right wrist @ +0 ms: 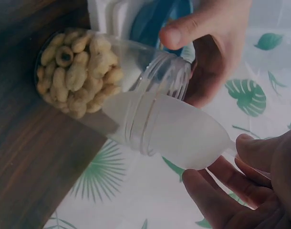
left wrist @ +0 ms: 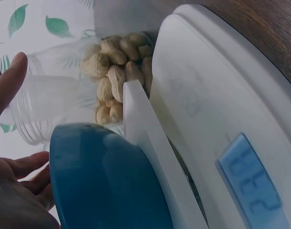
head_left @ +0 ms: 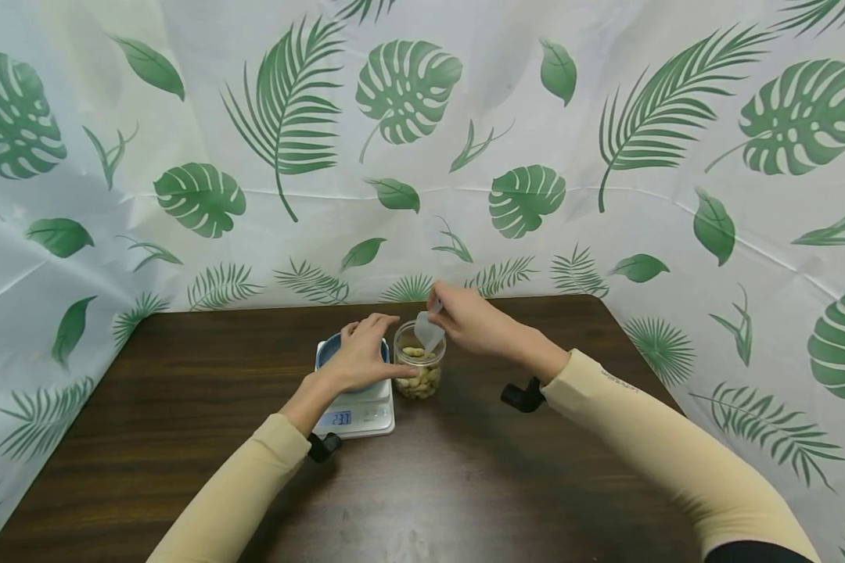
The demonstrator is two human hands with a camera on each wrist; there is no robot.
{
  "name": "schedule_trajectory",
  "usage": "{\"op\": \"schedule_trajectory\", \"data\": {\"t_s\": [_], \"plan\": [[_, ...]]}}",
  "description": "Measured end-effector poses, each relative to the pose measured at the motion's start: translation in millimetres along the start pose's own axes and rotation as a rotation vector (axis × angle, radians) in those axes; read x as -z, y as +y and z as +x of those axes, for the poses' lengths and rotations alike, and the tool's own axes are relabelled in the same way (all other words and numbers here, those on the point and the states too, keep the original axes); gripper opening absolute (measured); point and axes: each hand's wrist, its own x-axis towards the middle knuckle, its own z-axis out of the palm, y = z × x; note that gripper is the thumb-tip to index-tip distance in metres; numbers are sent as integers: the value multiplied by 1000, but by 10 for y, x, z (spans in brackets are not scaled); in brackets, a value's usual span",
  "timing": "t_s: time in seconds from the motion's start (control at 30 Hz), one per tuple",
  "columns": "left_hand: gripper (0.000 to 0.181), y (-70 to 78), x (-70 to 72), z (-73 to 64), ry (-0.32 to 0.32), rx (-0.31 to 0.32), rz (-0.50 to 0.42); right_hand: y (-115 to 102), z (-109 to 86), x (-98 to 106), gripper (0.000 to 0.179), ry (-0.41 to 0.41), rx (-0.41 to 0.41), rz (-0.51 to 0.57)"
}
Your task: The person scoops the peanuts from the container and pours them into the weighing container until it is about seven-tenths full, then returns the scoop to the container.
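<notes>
Sleeves (head_left: 235,493): cream, one on each arm, with a small black thing (head_left: 324,447) at each wrist.
Scale (head_left: 369,421): white, flat on the table (head_left: 183,391), with numbers on its blue screen (head_left: 336,418).
Left hand (head_left: 355,361): thumb and fingers wide apart, beside the jar (right wrist: 131,59); I can't tell if they touch it.
Bowl (left wrist: 105,176): blue, sitting on the scale, partly hidden by the left hand from above.
Jar: see-through, standing upright on the table, just right of the scale.
Peanuts (right wrist: 76,76): in their shells, piled in the bottom of the jar.
Scoop (right wrist: 183,131): cloudy white, tilted, its front end inside the jar, near the peanuts.
Right hand (head_left: 477,319): thumb and fingers pinch the scoop's handle.
Table: dark brown.
Cloth (head_left: 465,199): white with green leaves, hanging behind the table.
</notes>
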Motion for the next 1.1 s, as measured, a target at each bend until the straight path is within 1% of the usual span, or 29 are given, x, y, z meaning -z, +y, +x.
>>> {"op": "schedule_trajectory", "data": {"t_s": [0.1,0.27,0.37,0.5,0.73,0.8,0.93,1.1], "plan": [[98,16,-15,19,-2,-1,-8,-15,33,-26,10,-31,4,-16],[98,24,-43,50,-22,11,-12,-13,61,-85,12,-69,-34,-46],[94,12,-65,63,-37,13,-25,-12,81,-126,12,-96,-55,-66],[90,3,-75,70,-43,2,-41,-35,109,-159,10,-125,-60,-91],[86,-6,-81,76,-43,0,-47,-47,144,-232,9,-175,-63,-121],[87,-6,-79,74,-45,0,-43,-42,149,-260,10,-187,-59,-120],[89,-4,-70,78,-49,8,-45,-23,166,-315,11,-192,-27,-96],[90,-6,-69,89,-60,19,-58,39,180,-373,12,-171,2,-37]]}}
